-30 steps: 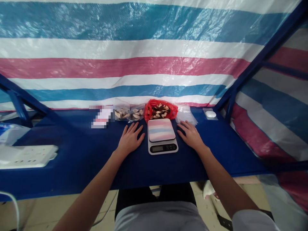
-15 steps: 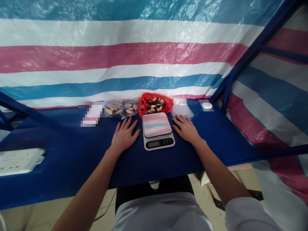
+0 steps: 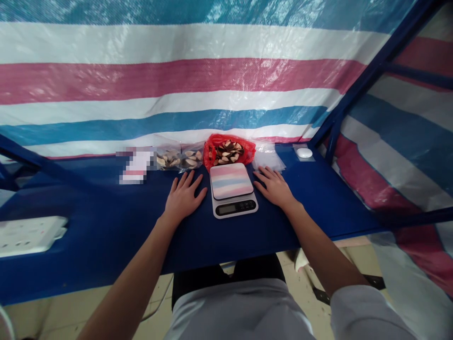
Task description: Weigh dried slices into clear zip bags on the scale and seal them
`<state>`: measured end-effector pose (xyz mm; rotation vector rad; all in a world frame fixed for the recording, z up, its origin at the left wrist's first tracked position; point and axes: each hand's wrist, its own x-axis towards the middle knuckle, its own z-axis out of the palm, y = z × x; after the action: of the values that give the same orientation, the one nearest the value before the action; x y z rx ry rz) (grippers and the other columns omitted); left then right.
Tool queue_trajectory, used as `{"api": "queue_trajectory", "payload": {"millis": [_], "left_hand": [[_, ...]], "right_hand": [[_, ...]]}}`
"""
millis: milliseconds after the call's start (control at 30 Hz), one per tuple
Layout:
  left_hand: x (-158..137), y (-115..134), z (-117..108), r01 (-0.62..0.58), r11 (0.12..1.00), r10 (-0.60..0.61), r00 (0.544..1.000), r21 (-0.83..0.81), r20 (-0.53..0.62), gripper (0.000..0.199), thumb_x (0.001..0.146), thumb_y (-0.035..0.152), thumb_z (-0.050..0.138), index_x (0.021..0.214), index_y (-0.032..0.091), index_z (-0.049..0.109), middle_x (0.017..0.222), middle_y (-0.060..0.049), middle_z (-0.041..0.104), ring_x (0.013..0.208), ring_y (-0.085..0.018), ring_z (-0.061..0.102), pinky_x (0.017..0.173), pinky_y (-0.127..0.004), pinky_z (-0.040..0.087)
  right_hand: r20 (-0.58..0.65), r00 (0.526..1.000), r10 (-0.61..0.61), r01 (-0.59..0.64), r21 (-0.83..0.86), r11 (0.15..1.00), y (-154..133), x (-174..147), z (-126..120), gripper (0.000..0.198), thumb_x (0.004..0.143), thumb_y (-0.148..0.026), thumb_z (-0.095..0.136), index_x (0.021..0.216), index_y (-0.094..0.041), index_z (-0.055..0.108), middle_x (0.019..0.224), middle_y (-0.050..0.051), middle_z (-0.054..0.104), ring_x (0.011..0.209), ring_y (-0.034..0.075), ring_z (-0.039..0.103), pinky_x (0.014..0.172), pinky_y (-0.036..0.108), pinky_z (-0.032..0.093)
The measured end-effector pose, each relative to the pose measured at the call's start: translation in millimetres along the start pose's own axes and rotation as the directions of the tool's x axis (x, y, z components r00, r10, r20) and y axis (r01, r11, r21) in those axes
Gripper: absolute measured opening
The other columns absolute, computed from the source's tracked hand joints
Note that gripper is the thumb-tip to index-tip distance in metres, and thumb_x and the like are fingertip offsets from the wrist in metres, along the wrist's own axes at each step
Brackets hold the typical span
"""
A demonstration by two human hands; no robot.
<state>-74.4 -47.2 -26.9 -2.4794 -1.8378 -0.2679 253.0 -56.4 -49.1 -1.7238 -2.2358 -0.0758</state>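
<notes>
My left hand [image 3: 184,196] lies flat on the blue table [image 3: 120,222], fingers spread, left of a white digital kitchen scale [image 3: 231,182]. On the scale's other side my right hand [image 3: 274,186] rests palm down with its fingers apart, their tips close to a stack of clear plastic bags [image 3: 267,155]. Neither hand holds anything. The scale's plate is bare and reflects the striped sheet; its display looks blank. Just behind it sits an open red plastic bag [image 3: 230,152] of dark-and-pale pieces like seed pods or dried slices. Two clear bags [image 3: 169,159] of similar pieces lie beyond my left fingertips.
A small clear packet with a white oval object [image 3: 304,153] lies at the back right. A blurred-out white and red item [image 3: 137,166] is at the back left. A white power strip [image 3: 30,234] lies at the left. Behind stands a striped plastic sheet [image 3: 184,75] on blue frame bars.
The view has shifted very slightly. Both hands stay in the same places beside the scale, and nothing has been picked up or put down.
</notes>
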Motion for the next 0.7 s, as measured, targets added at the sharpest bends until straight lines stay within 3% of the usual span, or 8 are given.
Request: {"api": "queue_trajectory", "payload": {"millis": [300, 467, 600, 700], "left_hand": [[0, -1, 1, -0.011, 1.000, 0.010, 0.999, -0.016, -0.044, 0.056, 0.099, 0.046, 0.046, 0.148, 0.020, 0.052, 0.158, -0.013, 0.042, 0.148, -0.033, 0.037, 0.122, -0.054, 0.026], [1, 2, -2, -0.018, 1.000, 0.017, 0.998, -0.021, -0.059, 0.053, 0.098, 0.045, 0.047, 0.145, 0.020, 0.056, 0.157, -0.012, 0.045, 0.146, -0.034, 0.039, 0.121, -0.055, 0.027], [5, 4, -2, -0.027, 1.000, 0.026, 0.999, -0.013, -0.046, 0.052, 0.098, 0.043, 0.047, 0.144, 0.020, 0.056, 0.156, -0.013, 0.045, 0.147, -0.034, 0.038, 0.121, -0.055, 0.027], [7, 5, 0, -0.026, 0.999, 0.025, 0.999, -0.024, -0.045, 0.053, 0.098, 0.043, 0.047, 0.144, 0.021, 0.056, 0.156, -0.013, 0.045, 0.147, -0.034, 0.038, 0.121, -0.055, 0.027]], "right_hand": [[-0.044, 0.999, -0.008, 0.009, 0.023, 1.000, 0, 0, -1, 0.042, 0.101, -0.040, 0.047, 0.137, -0.025, 0.062, 0.150, 0.007, 0.054, 0.142, 0.031, 0.046, 0.118, 0.052, 0.036], [-0.162, 0.986, 0.048, -0.024, 0.147, 0.989, -1, 4, -9, 0.037, 0.100, -0.041, 0.050, 0.129, -0.027, 0.067, 0.143, 0.004, 0.061, 0.134, 0.025, 0.056, 0.109, 0.041, 0.049], [-0.202, 0.971, 0.131, -0.093, 0.186, 0.978, 9, 20, -15, 0.034, 0.098, -0.041, 0.051, 0.125, -0.030, 0.069, 0.140, 0.002, 0.064, 0.125, 0.023, 0.063, 0.098, 0.037, 0.057], [-0.168, 0.980, 0.110, -0.088, 0.135, 0.987, 22, 39, -15, 0.036, 0.098, -0.037, 0.052, 0.128, -0.027, 0.068, 0.141, 0.005, 0.063, 0.129, 0.025, 0.060, 0.105, 0.040, 0.053]]}}
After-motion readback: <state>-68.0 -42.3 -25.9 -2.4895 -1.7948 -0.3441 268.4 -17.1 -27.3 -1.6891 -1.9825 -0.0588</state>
